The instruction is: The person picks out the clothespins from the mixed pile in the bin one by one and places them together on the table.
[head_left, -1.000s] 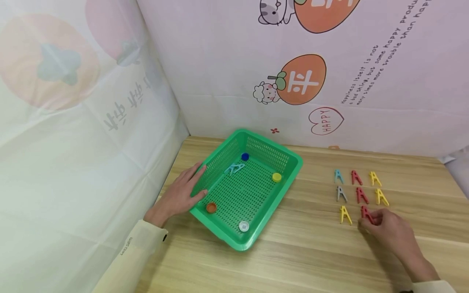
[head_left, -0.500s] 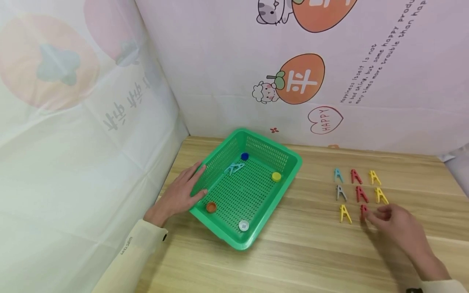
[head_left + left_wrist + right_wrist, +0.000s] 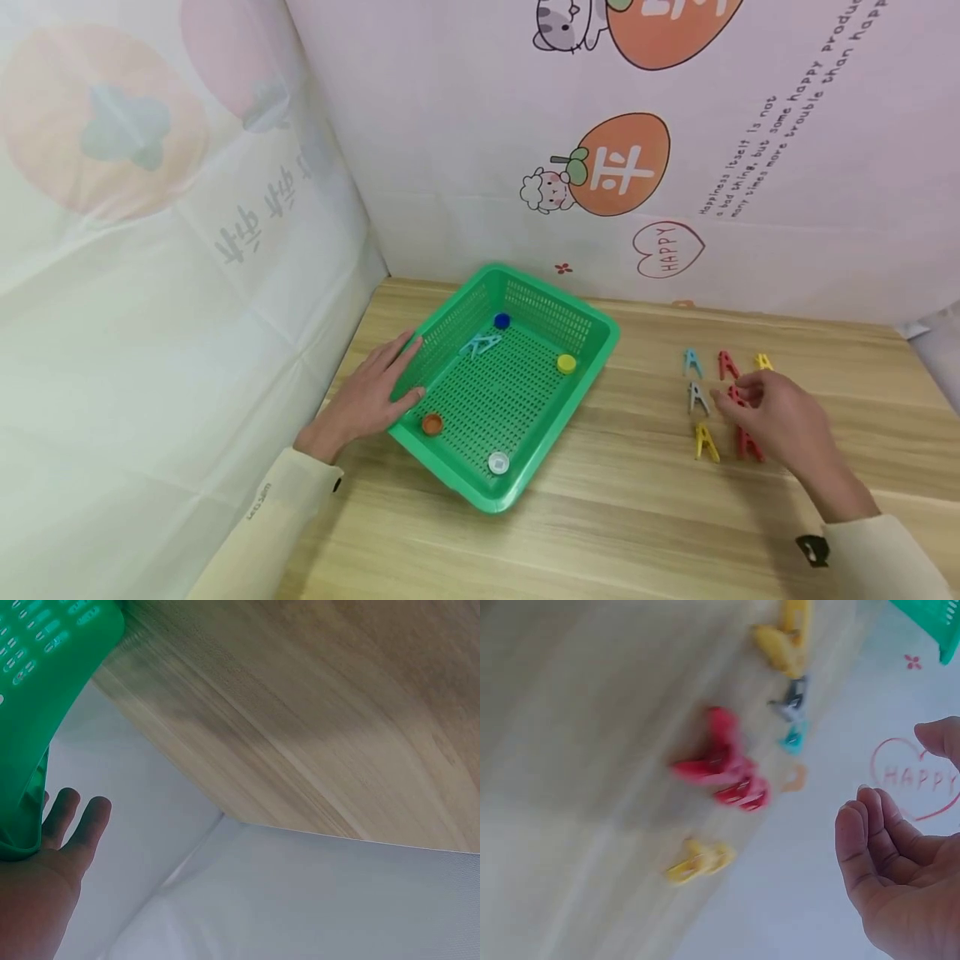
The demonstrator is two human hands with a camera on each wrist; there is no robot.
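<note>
The left hand [image 3: 369, 398] lies flat with straight fingers against the outer left wall of the green perforated plastic basket [image 3: 451, 472], which sits at an angle on the pale wood-grain counter [image 3: 645, 517]; the left wrist view shows the same fingers [image 3: 84, 825] spread beside the basket's green rim [image 3: 45, 667], holding nothing. Inside the basket lie a blue bottle cap [image 3: 502, 321], a yellow bottle cap [image 3: 566, 362], an orange bottle cap [image 3: 432, 425], a white bottle cap [image 3: 498, 462] and a pale blue plastic clothes peg [image 3: 480, 343]. To the right of the basket, well apart from it, small plastic clothes pegs stand in rows on the counter: a light blue peg [image 3: 693, 362], a red peg [image 3: 726, 364] and a yellow peg [image 3: 763, 362] in the far row, a grey peg [image 3: 698, 397] below the blue one, and a yellow peg [image 3: 706, 442] beside a red peg [image 3: 748, 443] in the near row. The right hand [image 3: 776, 414] hovers over the middle of this group, fingers loosely curled and empty, its fingertips near the grey peg and covering the middle of the grid; the blurred right wrist view shows the palm open with nothing in it, above the red pegs [image 3: 720, 769].
</note>
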